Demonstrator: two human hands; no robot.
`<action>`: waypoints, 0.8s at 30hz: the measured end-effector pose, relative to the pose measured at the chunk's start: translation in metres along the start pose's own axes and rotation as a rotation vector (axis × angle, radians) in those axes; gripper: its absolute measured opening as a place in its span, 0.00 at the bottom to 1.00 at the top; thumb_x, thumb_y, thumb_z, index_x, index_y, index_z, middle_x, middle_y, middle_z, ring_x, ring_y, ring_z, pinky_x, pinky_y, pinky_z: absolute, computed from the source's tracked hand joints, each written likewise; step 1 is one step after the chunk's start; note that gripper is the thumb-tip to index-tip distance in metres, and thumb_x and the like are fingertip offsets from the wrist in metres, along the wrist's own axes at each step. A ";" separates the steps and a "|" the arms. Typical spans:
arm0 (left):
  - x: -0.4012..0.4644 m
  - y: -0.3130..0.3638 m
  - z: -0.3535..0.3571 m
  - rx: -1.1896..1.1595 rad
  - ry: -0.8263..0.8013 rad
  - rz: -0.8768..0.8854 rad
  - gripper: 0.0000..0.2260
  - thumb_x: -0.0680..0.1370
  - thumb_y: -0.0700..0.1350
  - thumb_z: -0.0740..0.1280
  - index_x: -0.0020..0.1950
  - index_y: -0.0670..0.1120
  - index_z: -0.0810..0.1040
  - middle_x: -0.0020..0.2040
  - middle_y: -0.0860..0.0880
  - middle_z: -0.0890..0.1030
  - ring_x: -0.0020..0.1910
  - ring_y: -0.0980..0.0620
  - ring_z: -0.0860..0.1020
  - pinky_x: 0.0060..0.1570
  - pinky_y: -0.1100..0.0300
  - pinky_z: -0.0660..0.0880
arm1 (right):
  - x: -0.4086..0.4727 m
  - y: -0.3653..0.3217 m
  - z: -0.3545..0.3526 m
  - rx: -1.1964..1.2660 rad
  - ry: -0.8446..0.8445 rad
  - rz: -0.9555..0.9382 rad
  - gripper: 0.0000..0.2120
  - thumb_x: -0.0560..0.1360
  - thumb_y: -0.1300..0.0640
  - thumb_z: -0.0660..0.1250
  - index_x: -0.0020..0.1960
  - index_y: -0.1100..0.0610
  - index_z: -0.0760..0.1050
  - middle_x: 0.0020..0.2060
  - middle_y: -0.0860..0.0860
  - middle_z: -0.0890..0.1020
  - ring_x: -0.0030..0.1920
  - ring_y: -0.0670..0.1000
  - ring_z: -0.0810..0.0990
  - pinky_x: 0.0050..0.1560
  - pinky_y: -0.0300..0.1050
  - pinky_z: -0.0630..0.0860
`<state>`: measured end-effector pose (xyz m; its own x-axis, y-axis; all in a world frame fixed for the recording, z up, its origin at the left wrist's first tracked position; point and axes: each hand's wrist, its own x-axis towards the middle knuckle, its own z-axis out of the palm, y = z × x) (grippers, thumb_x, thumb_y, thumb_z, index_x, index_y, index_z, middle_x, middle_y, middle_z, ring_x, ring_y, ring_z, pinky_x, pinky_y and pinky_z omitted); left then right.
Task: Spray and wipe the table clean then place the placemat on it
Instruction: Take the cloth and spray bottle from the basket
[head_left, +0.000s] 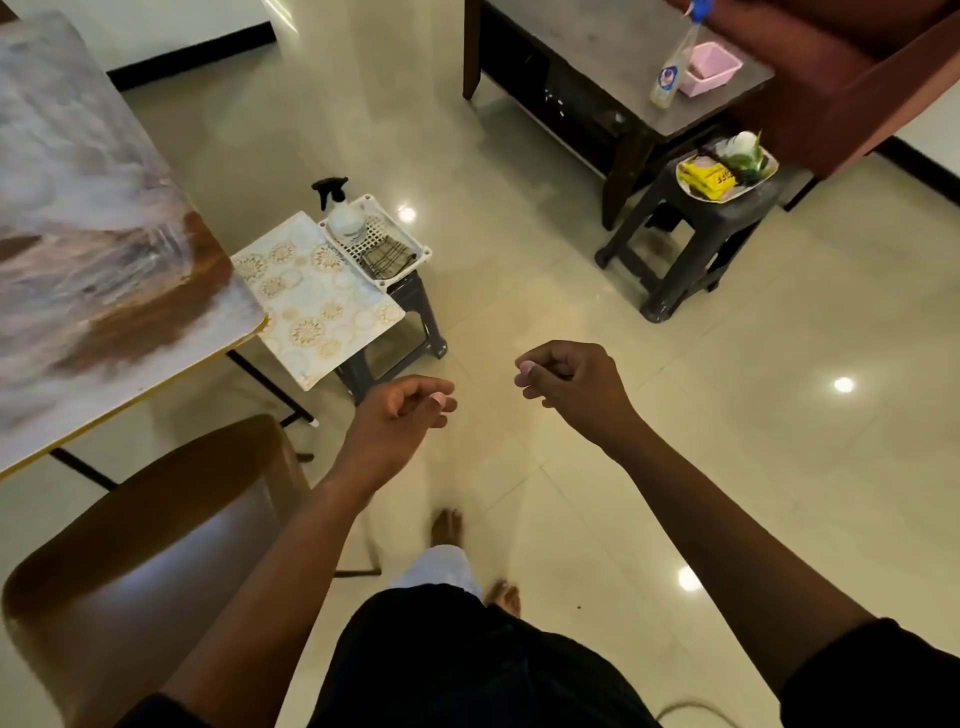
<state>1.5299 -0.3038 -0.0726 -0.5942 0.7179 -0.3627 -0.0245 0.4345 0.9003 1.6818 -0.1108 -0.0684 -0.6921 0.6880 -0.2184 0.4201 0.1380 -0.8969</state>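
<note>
The left hand (402, 410) is held over the floor, fingers loosely curled, nothing gripped. The right hand (574, 382) is likewise empty, its fingers curled in toward the thumb as a loose fist. Both are well apart from any task item.

Just ahead of the left hand a dark stool (410, 322) is seen. On it the placemat (311, 296) is laid, its near corner overhanging the stool's front edge and its left edge tucked against or under the table's corner; which cannot be told. On the stool's far side a white tray (400, 228) is set, partly over the placemat's far edge. In the tray's far corner the sprayer (340, 208) stands upright; in its near corner a folded cloth (389, 257) is laid. The table (93, 208) is at left, its top marbled and bare in the part shown. A chair (156, 530) is pushed close to its near edge.

The task is judged not yet begun.

Risks noted:
- The tray could be tipped if the placemat is drawn out from beneath it.
- The sprayer, tall and near the tray's rim, could be toppled by a careless reach for the cloth.
- A second bottle (675, 62) on the far table could be taken by mistake.
- The glossy floor could turn slippery under bare feet from overspray.
</note>
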 end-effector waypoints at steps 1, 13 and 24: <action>0.017 0.006 0.003 -0.008 -0.008 -0.008 0.09 0.86 0.41 0.66 0.62 0.48 0.85 0.52 0.49 0.89 0.51 0.52 0.88 0.48 0.67 0.79 | 0.016 0.000 -0.008 0.002 0.002 0.002 0.05 0.79 0.56 0.70 0.48 0.56 0.84 0.39 0.50 0.88 0.41 0.52 0.88 0.45 0.47 0.81; 0.265 0.093 0.004 0.018 -0.099 -0.026 0.10 0.85 0.41 0.67 0.57 0.53 0.86 0.50 0.51 0.90 0.53 0.50 0.88 0.53 0.59 0.80 | 0.249 -0.028 -0.072 -0.059 0.017 0.025 0.05 0.79 0.55 0.71 0.50 0.55 0.85 0.39 0.49 0.87 0.41 0.48 0.87 0.45 0.48 0.83; 0.467 0.172 -0.008 0.034 -0.020 -0.022 0.10 0.85 0.39 0.67 0.58 0.49 0.86 0.50 0.50 0.90 0.51 0.46 0.87 0.50 0.59 0.80 | 0.476 -0.043 -0.108 -0.060 -0.055 0.011 0.03 0.79 0.55 0.72 0.47 0.52 0.85 0.37 0.50 0.87 0.40 0.51 0.87 0.46 0.52 0.82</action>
<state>1.2418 0.1017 -0.0848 -0.5779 0.7185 -0.3870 -0.0100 0.4679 0.8837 1.3976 0.2879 -0.0921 -0.7175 0.6500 -0.2505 0.4616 0.1743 -0.8698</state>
